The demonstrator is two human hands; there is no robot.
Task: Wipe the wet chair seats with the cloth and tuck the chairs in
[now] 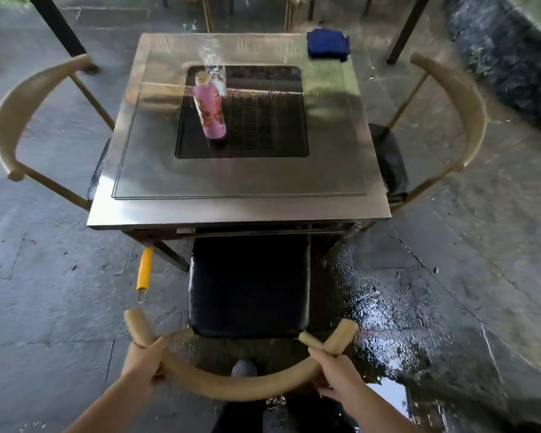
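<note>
A chair with a black seat and a curved tan backrest stands in front of me, its seat partly under the steel table. My left hand grips the backrest's left end. My right hand grips its right end. A folded blue cloth lies on the table's far right corner. Two more chairs, a left chair and a right chair, are pushed in at the table's sides, their black seats mostly hidden under it.
A pink bottle stands on the dark grill inset in the table's middle. A yellow-handled tool hangs at the table's front left. The stone floor is wet to the right, with puddles. Another chair shows beyond the far edge.
</note>
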